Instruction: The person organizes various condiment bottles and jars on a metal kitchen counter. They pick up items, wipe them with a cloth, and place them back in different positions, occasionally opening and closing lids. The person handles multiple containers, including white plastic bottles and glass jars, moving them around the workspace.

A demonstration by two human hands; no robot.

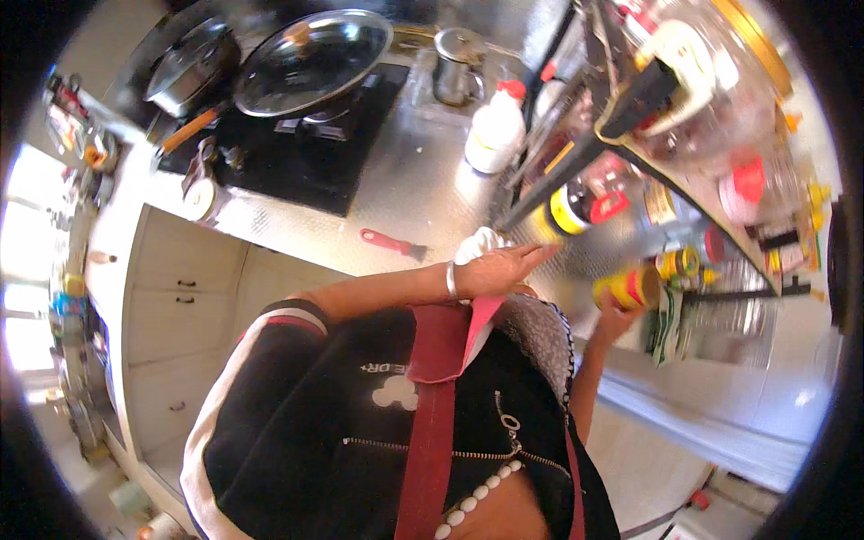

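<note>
My left hand [496, 270], with a silver bangle at its wrist, reaches across low over the metal counter [398, 175], fingers stretched to the right. A bunched white cloth [482, 244] shows right against its far side. The palm is hidden, so whether it grips the cloth is unclear. My right hand [617, 314] holds a yellow canister [628, 289] with red on its label, tilted and somewhat blurred, near the counter's right part. Beyond my left fingertips stands a dark bottle [568, 208] with a yellow label and red cap. A scraper-like tool with a pink handle [386, 239] lies left of the cloth.
A black gas hob [290, 165] carries a glass-lidded pan [314, 64] and a saucepan [192, 74]. A white red-capped bottle [496, 131] and a steel jug [457, 67] stand beside it. A black-framed rack [560, 182] with jars and bottles rises close on the right.
</note>
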